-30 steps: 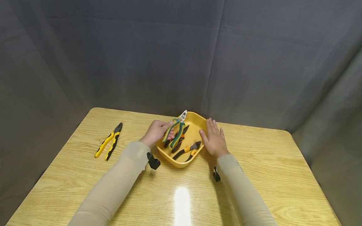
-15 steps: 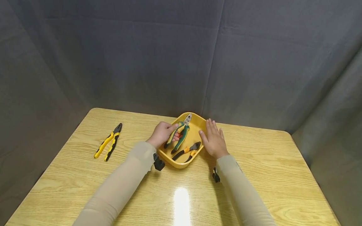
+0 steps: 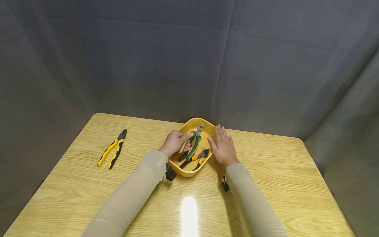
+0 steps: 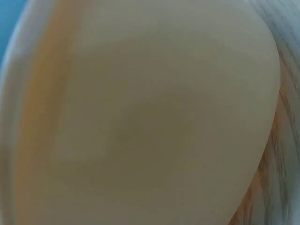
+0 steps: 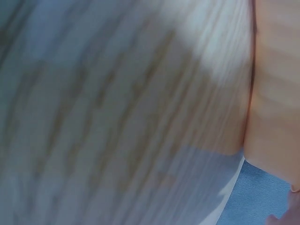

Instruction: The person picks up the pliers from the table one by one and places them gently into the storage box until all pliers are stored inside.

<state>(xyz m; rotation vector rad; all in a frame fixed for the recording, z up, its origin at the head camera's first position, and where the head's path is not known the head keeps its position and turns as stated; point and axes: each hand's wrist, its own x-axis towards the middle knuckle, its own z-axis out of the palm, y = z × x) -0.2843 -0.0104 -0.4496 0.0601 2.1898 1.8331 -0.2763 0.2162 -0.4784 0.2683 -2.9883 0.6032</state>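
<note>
My left hand (image 3: 174, 143) grips one handle of pliers (image 3: 194, 148) with green-and-yellow handles, over a yellow plastic basin (image 3: 188, 173). Their silver jaws point away toward the basin's far end. Orange-and-black pliers (image 3: 203, 153) lie inside at the near right. Another dark pair (image 3: 183, 156) shows partly beneath the left hand and the green pliers. On the right rim rests my right hand (image 3: 224, 146), its fingers straight. The basin's wall (image 4: 154, 117) fills the left wrist view, blurred. In the right wrist view, the basin (image 5: 274, 103) stands at the right, with fingertips (image 5: 288, 213) in the lower corner.
Yellow-and-black pliers (image 3: 112, 149) lie spread on the wooden table (image 3: 281, 177) to the left. A grey curtain (image 3: 165, 65) hangs behind the table and along its sides. A black wrist camera (image 3: 170, 172) sits close to the basin's near left side.
My left hand has moved right and slightly nearer, carrying the green-and-yellow pliers lower into the basin, over the other pliers. The right hand stays at the rim.
</note>
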